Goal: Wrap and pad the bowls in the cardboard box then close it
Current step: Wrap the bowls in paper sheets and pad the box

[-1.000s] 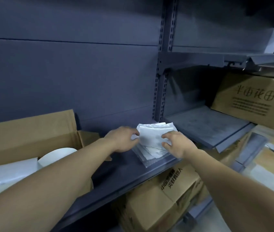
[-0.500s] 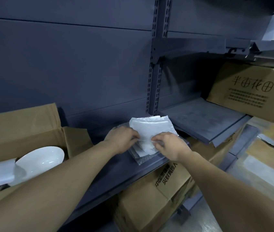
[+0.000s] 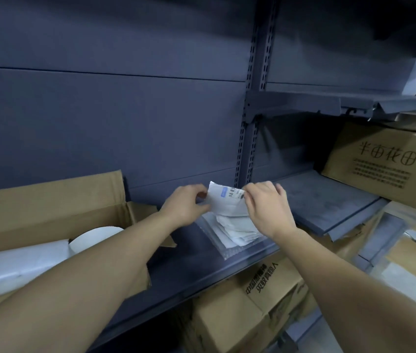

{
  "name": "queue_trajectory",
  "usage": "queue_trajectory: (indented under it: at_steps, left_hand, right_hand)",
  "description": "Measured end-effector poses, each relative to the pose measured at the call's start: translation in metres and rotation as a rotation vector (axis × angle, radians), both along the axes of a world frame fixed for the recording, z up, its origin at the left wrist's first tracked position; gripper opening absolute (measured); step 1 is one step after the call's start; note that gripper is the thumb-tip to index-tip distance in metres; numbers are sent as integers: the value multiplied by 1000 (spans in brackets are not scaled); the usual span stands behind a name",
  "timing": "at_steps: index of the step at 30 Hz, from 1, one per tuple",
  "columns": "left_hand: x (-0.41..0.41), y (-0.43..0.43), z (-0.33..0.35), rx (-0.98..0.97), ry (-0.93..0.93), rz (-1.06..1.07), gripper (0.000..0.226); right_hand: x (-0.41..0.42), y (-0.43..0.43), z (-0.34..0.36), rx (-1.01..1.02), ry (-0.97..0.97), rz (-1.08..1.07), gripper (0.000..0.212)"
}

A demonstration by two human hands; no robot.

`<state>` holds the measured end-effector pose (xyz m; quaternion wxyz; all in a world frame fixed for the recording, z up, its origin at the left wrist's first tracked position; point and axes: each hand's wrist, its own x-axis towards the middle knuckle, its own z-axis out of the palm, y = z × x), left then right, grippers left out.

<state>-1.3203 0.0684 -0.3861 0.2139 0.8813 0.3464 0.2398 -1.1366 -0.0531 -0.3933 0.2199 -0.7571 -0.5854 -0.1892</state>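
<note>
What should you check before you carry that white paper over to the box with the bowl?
1. The left grip pinches the white sheet: ok.
2. The right grip pinches its top corner: ok.
3. The sheet is clear of the pile below: cannot tell, their edges overlap in this view.
4. Only one sheet is picked up: cannot tell.
5. The cardboard box is open, flaps up: ok.
6. The bowl sits in the box, rim showing: ok.
</note>
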Motion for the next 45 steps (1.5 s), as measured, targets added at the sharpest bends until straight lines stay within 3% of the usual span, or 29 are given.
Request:
queue_trajectory:
  at_steps: [3, 8, 12, 16, 21, 27, 33, 35, 41, 45]
  left_hand:
    - [-12, 0, 8, -1, -29, 35, 9]
    - [-31, -15, 28, 23, -117, 62, 18]
    - [-55, -26, 48, 20, -212, 76, 16]
    - [-82, -37, 69, 34, -280, 109, 12]
    - [-120, -46, 87, 65, -335, 181, 16]
    - [-182, -49, 88, 35, -411, 284, 13]
    - [-242, -43, 76, 25, -499, 337, 66]
    - [-258, -39, 71, 49, -470, 339, 73]
    - [-293, -29, 48, 50, -453, 361, 69]
    - [-306, -18, 32, 58, -403, 378, 50]
  right_hand:
    - [-12, -4, 18, 33, 3, 40, 22]
    - [-35, -11, 40, 121, 26, 70, 25]
    - [-51, -20, 48, 211, 124, 21, 54]
    - [-69, -25, 52, 259, 444, 46, 79]
    - [-105, -17, 56, 265, 876, 188, 80]
    - [-165, 3, 61, 273, 822, 317, 71]
    - [-213, 21, 63, 225, 816, 419, 67]
    - [-227, 27, 61, 208, 823, 439, 67]
    - [-252, 48, 41, 124, 799, 461, 72]
    - [-262, 59, 27, 83, 775, 483, 72]
